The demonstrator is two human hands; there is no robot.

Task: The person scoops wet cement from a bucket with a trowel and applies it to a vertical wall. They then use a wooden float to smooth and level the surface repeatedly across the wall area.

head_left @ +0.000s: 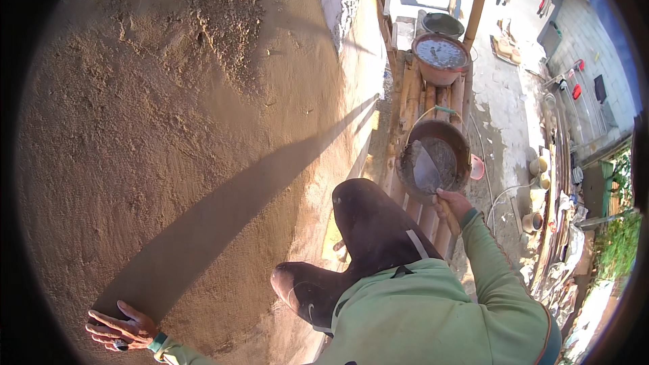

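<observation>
My right hand (454, 207) is closed around the handle of a trowel (426, 170). The trowel's pointed grey blade reaches over a dark bucket (460, 140) with a wire handle, its inside coated with grey mortar; whether the blade touches the bottom I cannot tell. At the lower left my left hand (125, 328) lies against the rough, brown plastered wall (169, 128), fingers stretched and spread, a ring on one of them. A dark, curved shadow crosses the wall from that hand toward the upper right.
The bucket stands on a bamboo platform (412, 105). Beyond it are a reddish tub (438, 76) of cloudy liquid and a dark basin (443, 23). A bamboo pole (478, 3) rises beside them. To the right, below, lie a hose, small pots and stacked long boards (551, 230).
</observation>
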